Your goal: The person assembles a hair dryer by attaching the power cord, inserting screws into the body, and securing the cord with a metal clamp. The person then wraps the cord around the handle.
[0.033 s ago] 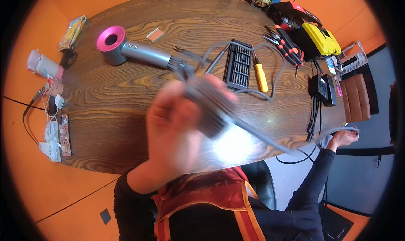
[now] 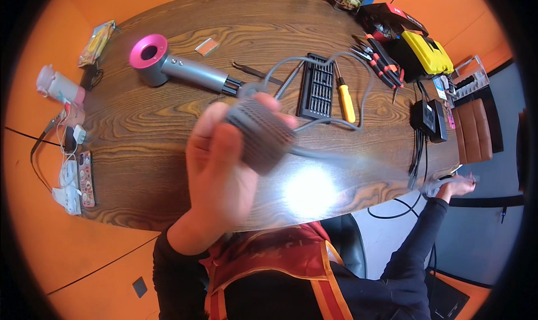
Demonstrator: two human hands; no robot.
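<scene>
My left hand (image 2: 216, 163) is wrapped round a grey mesh filter cover (image 2: 262, 136), held above the table and tilted. A grey power cord (image 2: 319, 153) comes out of the cover's right side and stretches toward my right hand (image 2: 460, 186). That hand is held out far right, past the table edge, its fingers closed round the cord; motion blurs it there. Beyond my left hand lies a hair dryer (image 2: 193, 75) with a pink ring, its handle end pointing at the cover. The bare handle end shows dark prongs, and the cord loops across the table nearby.
Around the cord loop lie tweezers (image 2: 255, 72), a black bit case (image 2: 317, 87) and a yellow-handled screwdriver (image 2: 346, 102). Pliers (image 2: 384, 65) and a yellow-lidded toolbox (image 2: 425, 54) stand back right. Black adapters (image 2: 428, 118) sit at right, a power strip (image 2: 68, 188) at left.
My left hand has shifted slightly left with the filter cover and turned it, so its mesh side shows more. The cord between my hands has moved; the hair dryer stays put.
</scene>
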